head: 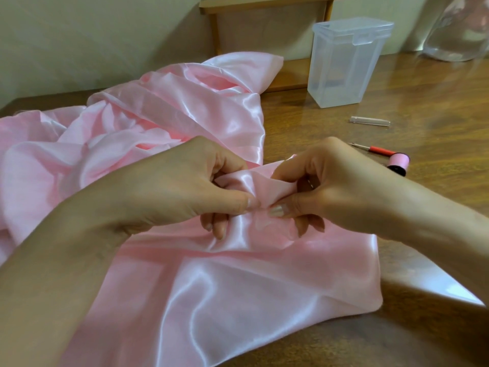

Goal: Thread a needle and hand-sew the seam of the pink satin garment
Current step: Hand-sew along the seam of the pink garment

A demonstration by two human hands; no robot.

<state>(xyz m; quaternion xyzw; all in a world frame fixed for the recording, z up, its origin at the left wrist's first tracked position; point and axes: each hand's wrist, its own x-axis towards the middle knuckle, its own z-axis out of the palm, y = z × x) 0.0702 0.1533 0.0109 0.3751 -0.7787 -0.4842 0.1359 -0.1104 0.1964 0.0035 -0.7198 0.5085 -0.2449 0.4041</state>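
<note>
Table (428, 102): wood, carries everything. Pink satin garment (238, 287) is spread under and ahead of both hands, with the bulk heaped beyond the left hand, probably to keep weight off the work area.

Left hand (190, 186) and right hand (336, 181) are close together, thumbs nearly touching. Each pinches the same raised fold of satin between thumb and curled fingers. My read: holding the slippery layers aligned at the seam so they don't slide. No needle or thread visible in either hand, can't tell if threading is done.

Clear lidded plastic box (346, 64) stands well beyond the right hand. Pink thread spool (398, 165) is just right of the right hand, a red-handled tool (378, 150) beside it, and a small clear tube (369, 120) further out. All on the right, likely for easy reach.
</note>
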